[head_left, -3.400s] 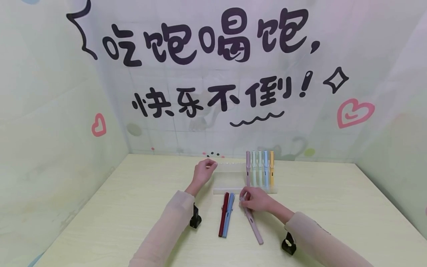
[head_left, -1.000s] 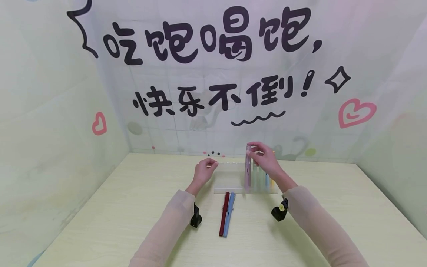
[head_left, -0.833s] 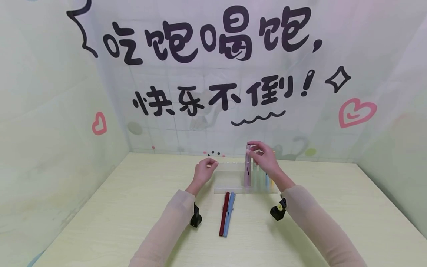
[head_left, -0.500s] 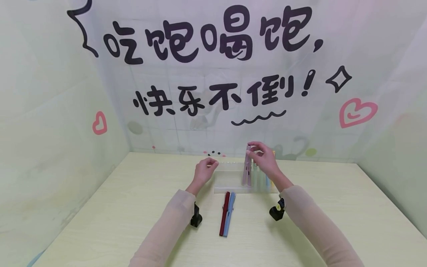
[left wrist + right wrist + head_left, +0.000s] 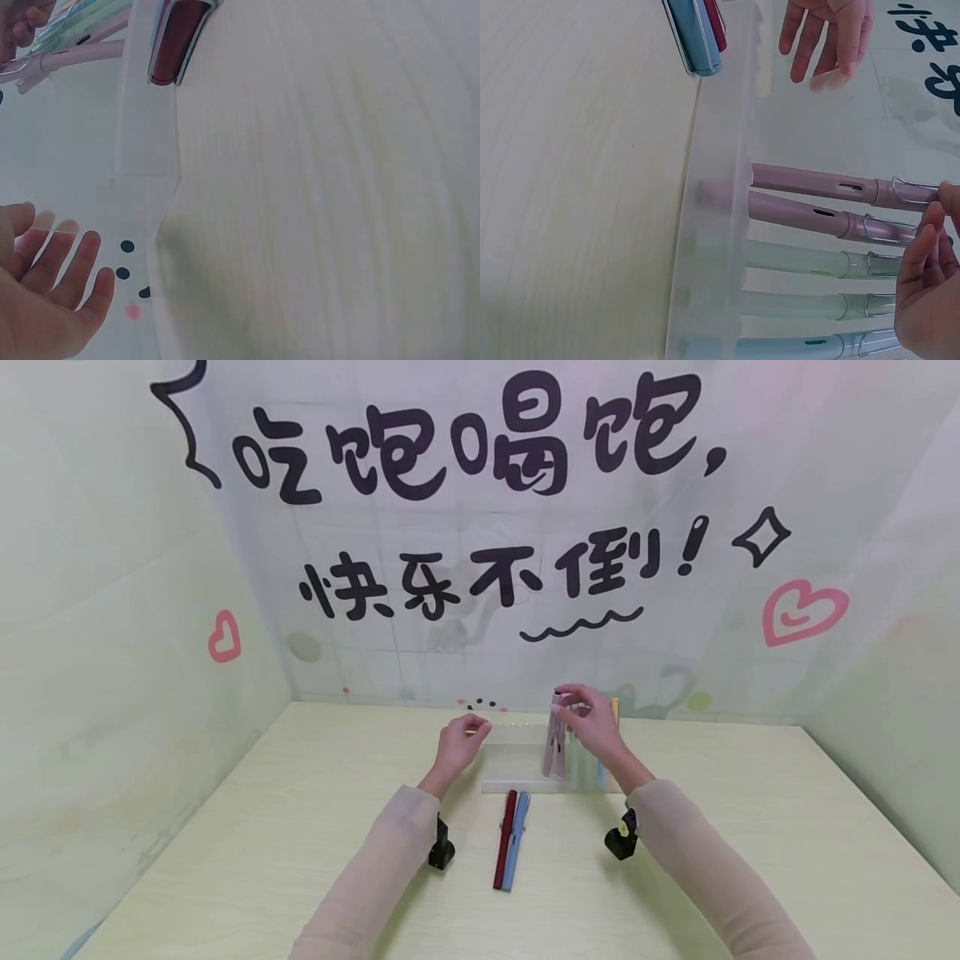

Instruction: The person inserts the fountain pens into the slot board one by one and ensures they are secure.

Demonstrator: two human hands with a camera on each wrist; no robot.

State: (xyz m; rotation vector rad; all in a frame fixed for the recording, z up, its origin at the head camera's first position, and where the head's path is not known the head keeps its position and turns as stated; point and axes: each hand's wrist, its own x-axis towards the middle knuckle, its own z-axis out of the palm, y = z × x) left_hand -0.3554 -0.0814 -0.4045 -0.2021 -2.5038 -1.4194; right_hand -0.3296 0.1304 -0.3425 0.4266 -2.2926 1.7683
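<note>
A clear plastic pen rack [image 5: 513, 762] stands toward the back of the table. At its upper left corner my left hand [image 5: 457, 745] pinches the edge between thumb and fingers. My right hand [image 5: 597, 724] pinches a mauve fountain pen [image 5: 810, 181] by its capped, clipped end. That pen leans slightly, its lower end at the rack's front ledge, just left of a second mauve pen [image 5: 795, 211]. Right of these stand pale green pens [image 5: 795, 305], a light blue pen [image 5: 787, 349] and a yellow pen [image 5: 616, 708], partly hidden by my right hand in the head view.
A dark red pen [image 5: 504, 843] and a blue pen [image 5: 514, 847] lie side by side on the table [image 5: 300, 877] in front of the rack. A printed cloth backdrop [image 5: 405, 668] rises behind the table, with cloth walls at both sides.
My right hand has lifted the mauve pen from the table to the rack and stood it up. Its lower end has since shifted left of the other mauve pen. The left hand stays put.
</note>
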